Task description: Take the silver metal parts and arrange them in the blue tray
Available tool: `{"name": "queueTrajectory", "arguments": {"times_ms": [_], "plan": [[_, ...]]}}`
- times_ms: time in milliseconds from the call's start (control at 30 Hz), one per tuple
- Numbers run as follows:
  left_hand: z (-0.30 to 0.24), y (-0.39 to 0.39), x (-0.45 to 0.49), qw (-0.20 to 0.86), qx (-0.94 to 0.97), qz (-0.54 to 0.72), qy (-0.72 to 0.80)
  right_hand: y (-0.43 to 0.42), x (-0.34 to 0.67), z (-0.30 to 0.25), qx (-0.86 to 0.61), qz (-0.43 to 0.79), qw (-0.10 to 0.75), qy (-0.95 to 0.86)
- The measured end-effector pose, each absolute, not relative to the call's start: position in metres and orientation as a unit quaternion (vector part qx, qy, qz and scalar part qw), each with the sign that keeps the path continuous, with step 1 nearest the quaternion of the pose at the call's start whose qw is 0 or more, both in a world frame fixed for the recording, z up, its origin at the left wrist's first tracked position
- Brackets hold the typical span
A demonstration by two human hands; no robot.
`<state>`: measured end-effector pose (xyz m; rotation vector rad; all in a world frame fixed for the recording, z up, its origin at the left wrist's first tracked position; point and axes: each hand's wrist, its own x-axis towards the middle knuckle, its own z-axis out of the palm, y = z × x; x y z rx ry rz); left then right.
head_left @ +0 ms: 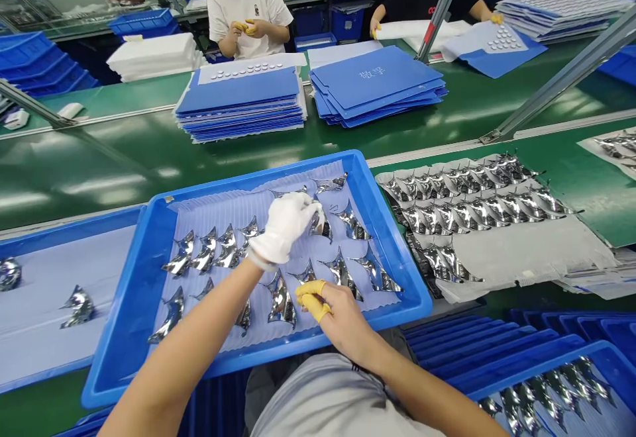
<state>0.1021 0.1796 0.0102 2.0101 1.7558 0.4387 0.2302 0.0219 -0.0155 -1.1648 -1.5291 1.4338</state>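
The left hand point(284, 226), in a white glove, is closed, its fingertips point(312, 206) pinching the top of a curved silver foil piece point(320, 223) in the blue plastic tray point(392, 238). The right hand point(342, 318) is bare but for yellow finger cots point(311, 298) on 2 digits. These digits are close together, just beside another foil piece at the hand's 11 o'clock, but I cannot tell whether they hold anything. The 2 hands are apart.

More than 10 foil pieces lie on the tray's ribbed pale blue liner point(209, 218). At 9 o'clock, a second blue tray point(74, 225) holds 2 foil pieces. At 3 o'clock, rows of foil pieces point(472, 212) lie on a white sheet point(527, 258) on the green conveyor belt point(99, 179). At 12 o'clock, beyond the belt, are stacks of blue folders point(243, 109) and a co-worker in a white T-shirt point(246, 13).
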Motion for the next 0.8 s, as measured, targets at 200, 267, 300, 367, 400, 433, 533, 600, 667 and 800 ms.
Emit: {"name": "queueTrajectory", "arguments": {"times_ms": [200,267,300,367,400,433,533,600,667,800], "plan": [[0.065,0.104,0.056,0.348,0.636,0.368,0.582,0.028,0.227,-0.008,-0.463,0.641,0.452,-0.412],[0.061,0.078,0.049,0.417,0.564,0.445,0.556,0.030,0.224,0.000,-0.397,0.704,0.470,-0.355],[0.056,0.066,0.048,0.444,0.529,0.474,0.547,0.031,0.222,0.004,-0.358,0.736,0.468,-0.334],[0.045,0.049,0.049,0.478,0.470,0.508,0.541,0.030,0.218,0.011,-0.292,0.789,0.443,-0.308],[0.040,0.042,0.051,0.496,0.438,0.521,0.539,0.029,0.216,0.013,-0.270,0.809,0.428,-0.299],[0.036,0.036,0.053,0.516,0.405,0.529,0.538,0.028,0.215,0.014,-0.256,0.822,0.414,-0.294],[0.031,0.024,0.056,0.553,0.329,0.526,0.556,0.023,0.214,0.016,-0.269,0.826,0.399,-0.294],[0.031,0.018,0.054,0.543,0.332,0.517,0.573,0.021,0.215,0.019,-0.297,0.815,0.394,-0.305],[0.032,0.013,0.051,0.530,0.357,0.510,0.576,0.021,0.217,0.023,-0.315,0.804,0.390,-0.320],[0.038,0.004,0.046,0.589,0.376,0.461,0.547,0.021,0.220,0.030,-0.319,0.797,0.388,-0.336]]}}
